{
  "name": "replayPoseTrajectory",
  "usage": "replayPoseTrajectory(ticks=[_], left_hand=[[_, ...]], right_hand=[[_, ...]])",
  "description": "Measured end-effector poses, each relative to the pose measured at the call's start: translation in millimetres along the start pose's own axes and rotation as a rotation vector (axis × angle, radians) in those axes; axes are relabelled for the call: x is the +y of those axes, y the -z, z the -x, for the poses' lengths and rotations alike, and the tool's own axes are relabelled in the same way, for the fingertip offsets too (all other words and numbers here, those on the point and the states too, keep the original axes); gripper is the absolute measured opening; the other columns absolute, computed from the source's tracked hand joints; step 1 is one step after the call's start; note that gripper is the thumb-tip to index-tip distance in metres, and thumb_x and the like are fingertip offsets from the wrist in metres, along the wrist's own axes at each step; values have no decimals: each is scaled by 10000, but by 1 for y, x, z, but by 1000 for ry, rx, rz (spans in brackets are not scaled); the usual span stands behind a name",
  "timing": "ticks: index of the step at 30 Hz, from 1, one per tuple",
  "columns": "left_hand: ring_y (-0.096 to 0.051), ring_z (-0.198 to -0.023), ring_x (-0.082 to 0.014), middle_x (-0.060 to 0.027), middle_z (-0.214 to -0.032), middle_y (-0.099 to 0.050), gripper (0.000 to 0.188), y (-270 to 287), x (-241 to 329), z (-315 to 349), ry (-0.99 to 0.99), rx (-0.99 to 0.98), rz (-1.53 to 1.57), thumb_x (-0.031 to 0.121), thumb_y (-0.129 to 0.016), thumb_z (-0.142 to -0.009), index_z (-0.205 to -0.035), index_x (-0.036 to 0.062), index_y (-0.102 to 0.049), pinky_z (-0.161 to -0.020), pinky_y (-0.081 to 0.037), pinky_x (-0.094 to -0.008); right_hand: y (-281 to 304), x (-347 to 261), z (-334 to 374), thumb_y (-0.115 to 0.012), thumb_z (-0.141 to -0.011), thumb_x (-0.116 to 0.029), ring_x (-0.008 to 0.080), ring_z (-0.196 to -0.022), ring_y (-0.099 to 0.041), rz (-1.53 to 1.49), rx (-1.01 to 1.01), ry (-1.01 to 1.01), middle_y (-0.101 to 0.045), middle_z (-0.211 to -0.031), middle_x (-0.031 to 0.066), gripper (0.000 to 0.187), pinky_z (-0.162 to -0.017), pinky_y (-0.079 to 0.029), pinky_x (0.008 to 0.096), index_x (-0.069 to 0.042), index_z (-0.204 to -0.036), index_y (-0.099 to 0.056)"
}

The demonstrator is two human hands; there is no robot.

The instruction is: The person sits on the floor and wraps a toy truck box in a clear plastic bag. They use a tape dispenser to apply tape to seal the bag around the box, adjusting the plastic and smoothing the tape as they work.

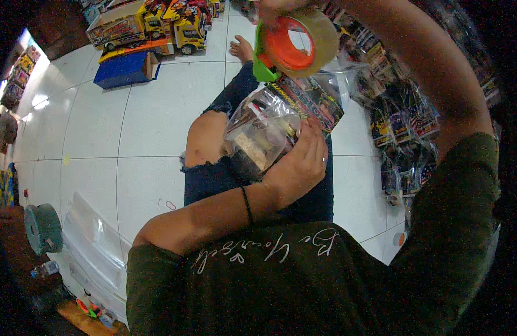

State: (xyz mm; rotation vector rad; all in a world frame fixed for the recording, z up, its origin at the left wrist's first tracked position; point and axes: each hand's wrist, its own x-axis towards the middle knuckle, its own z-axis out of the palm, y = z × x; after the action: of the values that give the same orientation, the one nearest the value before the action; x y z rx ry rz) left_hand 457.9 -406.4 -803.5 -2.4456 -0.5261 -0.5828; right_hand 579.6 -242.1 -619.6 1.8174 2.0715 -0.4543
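Note:
A clear plastic package (255,140) with a colourful printed card (320,103) at its upper end rests on my lap. What is inside looks partly tan and dark; I cannot make out its kind. My left hand (300,162) grips the package along its right side, fingers pressed over the card's lower edge. Above it, at the top of the view, my right hand (278,8) holds a green tape dispenser (264,67) carrying a wide roll of clear tape (325,42) with an orange core. The dispenser's lower end is close to the card's top edge; whether they touch, I cannot tell.
Toy trucks (191,33) and a blue box (124,70) sit on the white tiles at upper left. Many bagged packages (407,123) pile up on the right. Clear plastic sheets (93,241), a green roll (43,228) and a bottle (44,270) lie at lower left.

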Motion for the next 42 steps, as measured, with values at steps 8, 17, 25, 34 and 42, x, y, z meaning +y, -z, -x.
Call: replayPoseTrajectory(ticks=[8, 17, 25, 34, 42], left_hand=[[-550, -1064, -348, -260, -1096, -579, 403, -5, 5, 8, -138, 17, 183, 219, -470, -781, -1036, -74, -579, -1031, -331, -474], [-565, -1040, -320, -239, -1080, -593, 373, 0, 3, 8, 3, 68, 75, 189, -496, -772, -1014, -80, -586, -1011, -363, -421], [-564, -974, -302, -215, -1016, -601, 351, -9, 4, 14, 59, 188, 159, 171, -486, -765, -979, -84, -598, -973, -370, -388], [-295, -1325, -349, -187, -1395, -376, 528, 8, 6, -23, -90, -14, -156, 211, -457, -829, -1301, -24, -445, -1119, -126, -467], [-219, -1361, -363, -184, -1456, -280, 616, -37, 48, -19, -377, -510, -708, 291, -489, -865, -1368, -31, -337, -1112, -95, -525]], right_hand=[[-85, 24, 96, -672, -659, -106, 260, -954, -558, -122, 531, 334, -559, -980, 135, 389, -876, -434, 355, -3, -1033, -644], [-170, 28, 215, -625, -625, -160, 317, -1005, -550, -236, 667, 118, -539, -1032, 178, 492, -888, -427, 393, -31, -1100, -625], [-248, 32, 254, -651, -580, -129, 349, -1027, -558, -267, 645, 28, -526, -1090, 183, 584, -898, -459, 408, -90, -1160, -598], [-283, 53, 165, -658, -640, -146, 342, -920, -588, -419, 434, 12, -534, -1082, 156, 476, -827, -491, 382, -61, -1105, -605], [-506, 185, 157, -601, -773, -59, 201, -939, -556, -1282, 1195, -812, -532, -1071, 71, 455, -827, -450, 325, -54, -1223, -536]])
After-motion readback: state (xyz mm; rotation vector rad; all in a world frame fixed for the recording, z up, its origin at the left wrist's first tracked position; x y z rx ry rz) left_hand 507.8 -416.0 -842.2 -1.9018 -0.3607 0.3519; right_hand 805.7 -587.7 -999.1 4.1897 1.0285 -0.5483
